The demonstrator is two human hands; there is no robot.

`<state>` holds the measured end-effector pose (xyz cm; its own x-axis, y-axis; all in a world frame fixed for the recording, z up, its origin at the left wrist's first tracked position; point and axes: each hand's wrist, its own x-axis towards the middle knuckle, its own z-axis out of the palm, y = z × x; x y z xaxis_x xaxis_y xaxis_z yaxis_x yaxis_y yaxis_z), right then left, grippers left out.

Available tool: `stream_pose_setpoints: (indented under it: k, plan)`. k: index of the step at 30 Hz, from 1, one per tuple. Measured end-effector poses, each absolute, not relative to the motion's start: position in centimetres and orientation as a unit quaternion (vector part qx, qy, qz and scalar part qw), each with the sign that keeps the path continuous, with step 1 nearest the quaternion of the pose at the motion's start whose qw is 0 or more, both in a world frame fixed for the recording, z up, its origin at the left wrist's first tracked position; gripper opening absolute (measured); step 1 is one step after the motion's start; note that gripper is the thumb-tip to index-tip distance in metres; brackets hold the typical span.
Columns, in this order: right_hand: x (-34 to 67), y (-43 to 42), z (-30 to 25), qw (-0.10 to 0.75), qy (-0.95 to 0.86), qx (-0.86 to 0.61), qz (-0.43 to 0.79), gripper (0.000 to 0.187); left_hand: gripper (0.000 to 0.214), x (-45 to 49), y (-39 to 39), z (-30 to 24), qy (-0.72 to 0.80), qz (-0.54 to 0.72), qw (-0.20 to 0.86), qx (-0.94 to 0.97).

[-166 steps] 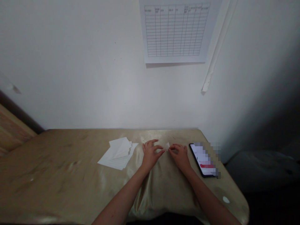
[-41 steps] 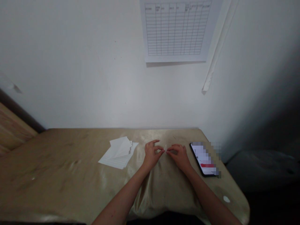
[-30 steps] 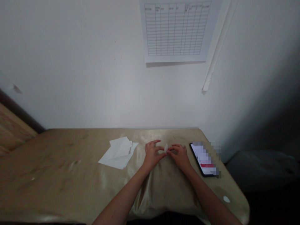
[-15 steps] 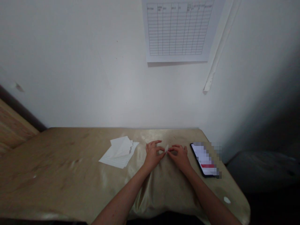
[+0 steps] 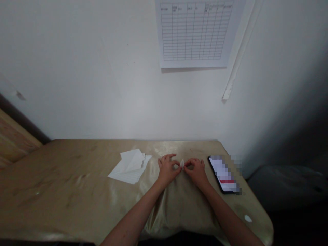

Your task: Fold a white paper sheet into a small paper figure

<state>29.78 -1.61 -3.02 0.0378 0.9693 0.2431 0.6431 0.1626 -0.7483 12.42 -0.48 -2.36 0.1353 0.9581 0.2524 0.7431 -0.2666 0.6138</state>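
Observation:
A small folded piece of white paper (image 5: pixel 182 163) stands between my two hands, its tip pointing up. My left hand (image 5: pixel 167 169) pinches its left side between thumb and index finger, the other fingers loosely raised. From the other side, my right hand (image 5: pixel 196 171) pinches it with thumb and index finger, the remaining fingers curled. The fingertips hide the lower part of the folded paper. To the left of my left hand lie several loose white paper sheets (image 5: pixel 125 171), overlapping, some with torn edges.
A phone (image 5: pixel 222 174) with a lit screen lies right of my right hand. A small white scrap (image 5: pixel 248 218) is near the front right corner of the tan-covered table (image 5: pixel 77 191). Behind rises a white wall (image 5: pixel 115 92) with a printed chart (image 5: pixel 194 34).
The folded paper has turned slightly between my fingertips and now shows a more upright point. Both hands have shifted only a little; the sheets and phone stay put.

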Motion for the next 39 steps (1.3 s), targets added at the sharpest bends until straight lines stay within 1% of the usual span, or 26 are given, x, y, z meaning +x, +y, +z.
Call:
stream_pose_setpoints:
  k: [3,6,9,11,16,19,22,24,29,39]
  plan:
    - [29.8,-1.6,-3.1,0.377,-0.666,-0.611,0.202,0.006,0.004,12.4,-0.6,-2.0,0.583,0.298,0.173,0.736]
    - [29.8,-1.5,-3.3,0.382,-0.665,-0.611,0.195,0.006,0.005,12.4,-0.7,-1.7,0.586,0.288,0.174,0.737]
    - [29.8,-1.6,-3.6,0.385,-0.658,-0.615,0.201,0.011,0.004,12.4,-0.8,-1.4,0.593,0.275,0.179,0.735]
    - [29.7,-1.6,-3.6,0.378,-0.656,-0.621,0.203,0.013,0.004,12.4,-0.8,-1.4,0.597,0.261,0.183,0.736]
    - [29.5,-1.8,-3.6,0.343,-0.681,-0.623,0.177,0.01,0.001,12.4,-0.8,-1.7,0.607,0.242,0.167,0.738]
    - [29.4,-1.9,-3.4,0.326,-0.692,-0.624,0.159,0.01,0.006,12.4,-1.0,-1.8,0.618,0.24,0.155,0.732]
    - [29.4,-1.9,-3.2,0.313,-0.699,-0.628,0.141,0.007,0.022,12.6,-1.2,-1.7,0.621,0.245,0.141,0.731]
    - [29.5,-2.0,-3.1,0.306,-0.699,-0.632,0.134,0.006,0.027,12.6,-1.3,-1.5,0.609,0.243,0.136,0.743]
    - [29.6,-2.1,-3.0,0.296,-0.693,-0.644,0.13,0.01,0.016,12.4,-1.4,-0.9,0.59,0.214,0.13,0.767]
    - [29.6,-1.8,-3.4,0.29,-0.685,-0.655,0.131,0.01,0.018,12.3,-1.5,-1.0,0.609,0.168,0.092,0.77]
